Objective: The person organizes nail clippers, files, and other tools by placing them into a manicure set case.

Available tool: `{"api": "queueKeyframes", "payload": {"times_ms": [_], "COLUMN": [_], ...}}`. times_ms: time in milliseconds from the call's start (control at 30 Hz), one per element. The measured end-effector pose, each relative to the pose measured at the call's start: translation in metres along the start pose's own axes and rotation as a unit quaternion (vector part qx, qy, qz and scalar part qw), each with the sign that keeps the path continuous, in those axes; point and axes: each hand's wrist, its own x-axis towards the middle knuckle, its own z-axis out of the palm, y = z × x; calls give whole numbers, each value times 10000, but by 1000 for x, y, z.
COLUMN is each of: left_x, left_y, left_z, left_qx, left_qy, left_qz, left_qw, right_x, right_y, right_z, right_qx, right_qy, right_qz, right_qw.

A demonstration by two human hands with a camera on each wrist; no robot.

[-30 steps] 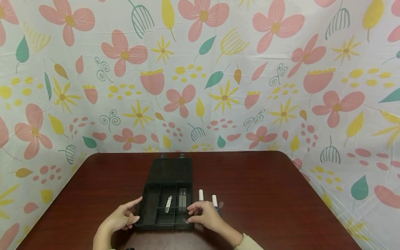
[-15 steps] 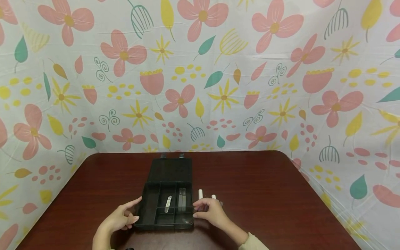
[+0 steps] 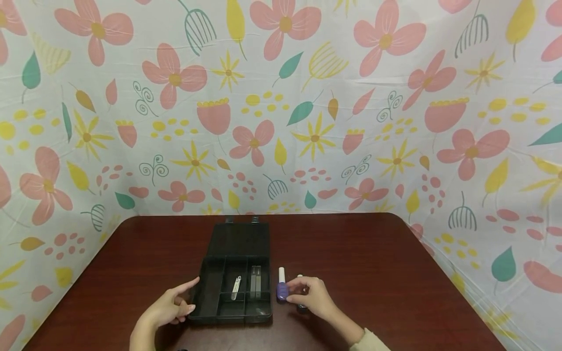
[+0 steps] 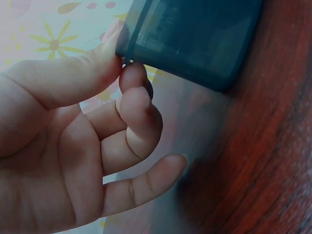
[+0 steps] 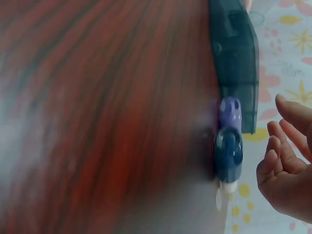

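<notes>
A black compartment box point(image 3: 208, 287) lies open on the table, its lid folded back. My left hand point(image 3: 164, 307) holds its near left corner; the left wrist view shows thumb and fingers at the rim. A nail clipper point(image 3: 236, 287) and a slim grey flat piece point(image 3: 256, 282) lie in separate compartments. A small clear piece point(image 3: 262, 310) shows in the near right one. Right of the box stand a purple nail polish bottle point(image 3: 282, 291) and a dark blue nail polish bottle point(image 5: 228, 155). My right hand point(image 3: 313, 296) hovers beside them, fingers loosely bent, holding nothing, and mostly covers the blue bottle in the head view.
The brown wooden table point(image 3: 373, 287) ends at a floral cloth point(image 3: 281, 146) hung behind and at both sides. A clear oval piece point(image 5: 219, 199) shows beside the blue bottle's white cap. Two latches point(image 3: 255, 220) stick out from the lid's far edge.
My right hand has moved right, from the box's near right compartment to the nail polish bottles, uncovering the purple one. The clear piece stays in that compartment. My left hand has stayed at the corner.
</notes>
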Motion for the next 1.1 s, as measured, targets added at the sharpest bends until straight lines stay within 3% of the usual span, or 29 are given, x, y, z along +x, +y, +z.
{"api": "queueKeyframes", "payload": {"times_ms": [267,533,900,1100], "left_x": [1,0,1,1], "left_y": [-4,-5,-2,-3], "left_z": [0,0,0,0], "left_qx": [-107,-77,-73,-84], "left_qy": [-46,-26,-35,19], "left_qz": [-37,-92,-39,10], "left_qw": [9999,9999,10000,10000], "right_x": [-6,-8,-4,0], "right_y": [-31,14,30,38], "right_z": [-17,-25,-39,-46], "right_qx": [-332,-521,-910,-1068], "right_qy": [59,49,-31,-224], "right_qz": [286,376,388,165], "right_qw": [9990,9979,9951,9939]}}
